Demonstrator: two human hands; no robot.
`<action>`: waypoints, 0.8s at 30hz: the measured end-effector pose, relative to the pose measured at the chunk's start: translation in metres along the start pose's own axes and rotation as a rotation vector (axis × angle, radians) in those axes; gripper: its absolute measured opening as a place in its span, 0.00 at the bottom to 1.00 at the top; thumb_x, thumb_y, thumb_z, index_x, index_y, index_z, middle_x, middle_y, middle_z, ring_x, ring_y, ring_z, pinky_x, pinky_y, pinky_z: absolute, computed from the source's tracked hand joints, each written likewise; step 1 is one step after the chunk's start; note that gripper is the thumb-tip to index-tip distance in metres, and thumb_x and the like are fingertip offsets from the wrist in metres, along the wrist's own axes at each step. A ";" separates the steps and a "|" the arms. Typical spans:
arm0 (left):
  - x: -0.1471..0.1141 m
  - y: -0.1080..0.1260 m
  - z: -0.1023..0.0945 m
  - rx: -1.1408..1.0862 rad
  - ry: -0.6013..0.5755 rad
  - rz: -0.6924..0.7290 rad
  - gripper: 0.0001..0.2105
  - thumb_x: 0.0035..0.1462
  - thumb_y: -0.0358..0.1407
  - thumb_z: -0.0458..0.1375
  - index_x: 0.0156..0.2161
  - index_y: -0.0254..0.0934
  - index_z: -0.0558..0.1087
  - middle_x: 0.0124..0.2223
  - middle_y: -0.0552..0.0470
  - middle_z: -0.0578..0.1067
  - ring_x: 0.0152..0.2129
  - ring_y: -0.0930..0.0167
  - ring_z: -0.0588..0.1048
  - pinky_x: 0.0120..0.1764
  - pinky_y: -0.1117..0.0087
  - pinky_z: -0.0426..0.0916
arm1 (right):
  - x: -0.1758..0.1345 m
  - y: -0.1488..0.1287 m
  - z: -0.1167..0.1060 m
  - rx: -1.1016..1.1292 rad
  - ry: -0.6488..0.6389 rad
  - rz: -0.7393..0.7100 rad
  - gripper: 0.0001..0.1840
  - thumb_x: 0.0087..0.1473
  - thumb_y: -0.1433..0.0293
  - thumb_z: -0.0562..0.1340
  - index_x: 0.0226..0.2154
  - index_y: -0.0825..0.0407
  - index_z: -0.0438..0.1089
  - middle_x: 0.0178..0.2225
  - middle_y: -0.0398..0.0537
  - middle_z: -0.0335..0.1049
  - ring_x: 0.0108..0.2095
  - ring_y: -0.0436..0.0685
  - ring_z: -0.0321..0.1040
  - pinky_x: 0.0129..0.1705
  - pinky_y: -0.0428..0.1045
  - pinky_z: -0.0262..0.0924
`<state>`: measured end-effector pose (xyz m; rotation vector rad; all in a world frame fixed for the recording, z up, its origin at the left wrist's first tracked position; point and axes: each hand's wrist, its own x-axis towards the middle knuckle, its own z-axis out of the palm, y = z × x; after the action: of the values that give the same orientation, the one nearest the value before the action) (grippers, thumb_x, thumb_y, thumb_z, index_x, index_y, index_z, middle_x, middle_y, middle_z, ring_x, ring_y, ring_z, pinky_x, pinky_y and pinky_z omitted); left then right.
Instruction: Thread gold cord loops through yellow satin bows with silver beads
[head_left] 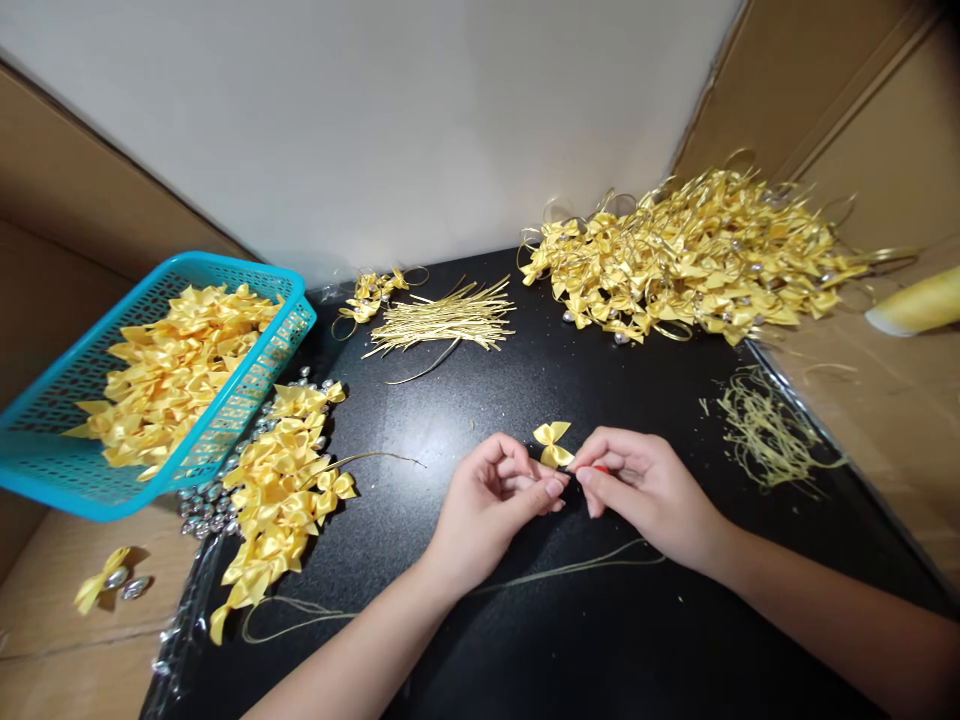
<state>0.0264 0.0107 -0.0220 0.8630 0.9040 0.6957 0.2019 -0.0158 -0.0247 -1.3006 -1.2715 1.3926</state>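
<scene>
A small yellow ribbon bow (553,443) shows just beyond my fingertips, over the black table. My left hand (495,505) is closed, its thumb and index finger pinched at the bow's lower edge. From the other side my right hand (649,490) comes up close, thumb and fingers pressed together right beside the bow. A bit of something red (600,468) shows between the right fingers; its kind is hidden. Thin gold cord (570,568) lies in a loose loop on the table, passing under my left forearm.
A blue plastic basket (97,508) of yellow bows stands left. Beside it lie more bows (281,480) and silver beads (206,508). Cut gold cords (446,318) lie at the back. Finished-looking bows with cord loops (697,255) heap up back right, near thread scraps (772,430). Cardboard walls flank the table.
</scene>
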 end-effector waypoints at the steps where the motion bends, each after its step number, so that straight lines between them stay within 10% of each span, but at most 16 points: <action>1: 0.000 0.000 0.000 -0.002 -0.004 -0.002 0.15 0.48 0.31 0.67 0.28 0.34 0.62 0.30 0.52 0.79 0.24 0.77 0.76 0.30 0.77 0.70 | 0.000 0.000 0.000 -0.006 -0.011 -0.005 0.05 0.52 0.70 0.60 0.27 0.53 0.68 0.17 0.42 0.68 0.20 0.50 0.67 0.26 0.46 0.61; 14: 0.000 0.002 -0.001 0.028 -0.050 0.003 0.19 0.47 0.33 0.68 0.29 0.36 0.59 0.24 0.56 0.76 0.21 0.77 0.74 0.25 0.79 0.65 | 0.001 0.008 -0.002 -0.016 -0.191 -0.026 0.07 0.59 0.67 0.58 0.41 0.51 0.65 0.23 0.39 0.69 0.27 0.49 0.68 0.33 0.46 0.60; 24: 0.001 0.001 -0.003 0.187 -0.066 0.123 0.15 0.51 0.35 0.64 0.34 0.37 0.59 0.30 0.53 0.76 0.27 0.74 0.75 0.33 0.73 0.67 | 0.006 0.001 -0.007 0.056 -0.212 -0.057 0.11 0.56 0.62 0.60 0.34 0.53 0.64 0.20 0.39 0.67 0.24 0.48 0.63 0.30 0.46 0.56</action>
<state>0.0236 0.0131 -0.0228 1.1095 0.8713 0.6911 0.2079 -0.0093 -0.0263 -1.0932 -1.3879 1.5460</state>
